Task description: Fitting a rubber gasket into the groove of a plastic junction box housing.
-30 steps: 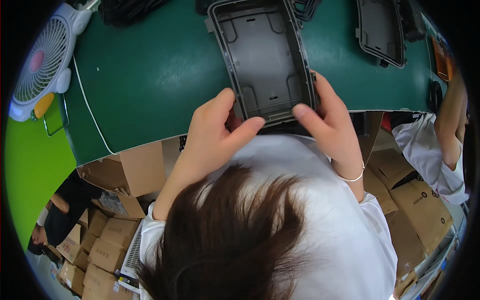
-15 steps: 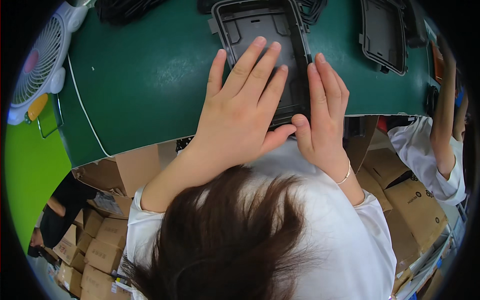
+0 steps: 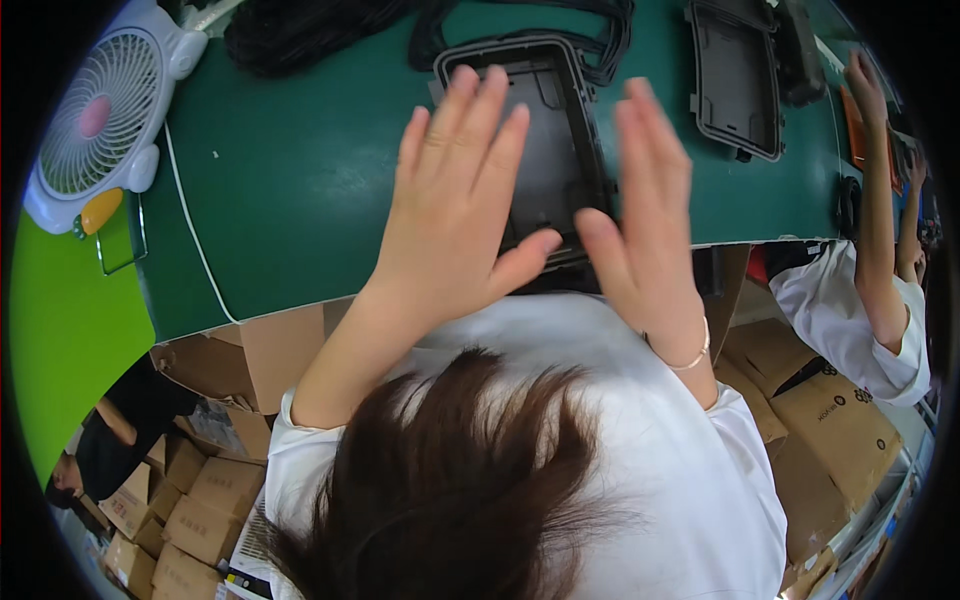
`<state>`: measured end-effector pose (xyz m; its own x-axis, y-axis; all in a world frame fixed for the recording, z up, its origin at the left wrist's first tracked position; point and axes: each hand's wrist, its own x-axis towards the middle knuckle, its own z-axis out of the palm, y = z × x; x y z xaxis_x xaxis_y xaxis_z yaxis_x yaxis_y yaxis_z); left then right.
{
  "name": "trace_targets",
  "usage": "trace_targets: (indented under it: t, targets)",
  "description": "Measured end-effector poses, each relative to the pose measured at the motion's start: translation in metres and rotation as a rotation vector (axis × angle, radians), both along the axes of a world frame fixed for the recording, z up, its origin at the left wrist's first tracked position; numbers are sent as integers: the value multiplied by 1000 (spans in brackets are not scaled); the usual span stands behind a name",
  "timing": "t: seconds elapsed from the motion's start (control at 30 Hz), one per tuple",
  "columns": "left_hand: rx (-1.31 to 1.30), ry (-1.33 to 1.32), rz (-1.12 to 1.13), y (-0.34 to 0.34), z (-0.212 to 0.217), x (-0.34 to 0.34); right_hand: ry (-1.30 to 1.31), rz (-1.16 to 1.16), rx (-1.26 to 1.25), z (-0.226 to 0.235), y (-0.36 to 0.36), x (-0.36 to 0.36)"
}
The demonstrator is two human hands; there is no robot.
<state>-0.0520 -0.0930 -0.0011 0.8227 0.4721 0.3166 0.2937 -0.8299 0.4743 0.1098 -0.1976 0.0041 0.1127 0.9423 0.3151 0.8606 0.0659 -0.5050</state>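
Green and smooth, the tabletop (image 3: 300,190) fills the top of the head view, and its front edge bends like a bow. A black plastic tray (image 3: 545,150) lies flat on it, right in the middle. The tray is a rectangle with round corners and a raised rim.

The left hand (image 3: 455,200) is flat over the left part of the tray, with its fingers (image 3: 455,110) spread apart and straight. The right hand (image 3: 645,210) is beside it over the right edge of the tray, open too, with fingers close side by side. Neither hand grips anything. It is hard to tell if the palms touch the tray or float just above it. The hands hide much of the tray.

A thin bracelet (image 3: 690,355) goes round the right wrist. Behind the tray sits a heap of black cords (image 3: 300,35). Another black tray (image 3: 735,85) lies well to the right. A white round fan (image 3: 105,120) stands at the far left, with a thin white wire (image 3: 190,230) running down the tabletop. Brown cardboard boxes (image 3: 830,430) are stacked low down. At the right edge, another person in a white sleeve (image 3: 850,310) reaches up to the tabletop.
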Motion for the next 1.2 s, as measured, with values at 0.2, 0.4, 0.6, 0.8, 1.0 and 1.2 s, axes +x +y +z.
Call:
trace_targets:
  t: [0.2,0.4,0.6,0.8,1.0,1.2]
  targets:
    - [33,108,17,-4,9,1,47,-29,-61,2,-1,-4]
    - [11,-51,88,24,2,19,326,34,-45,-7,7,0]
    - [-28,-290,279,72,21,-15,330,-200,199,-7,-4,50]
    - [-94,-252,375,94,13,-14,178,-561,194,-22,-11,91]
    - [-42,-247,340,86,-7,6,70,-721,218,-30,-11,122]
    - [8,-248,276,101,-14,13,-40,-854,202,-32,-10,150]
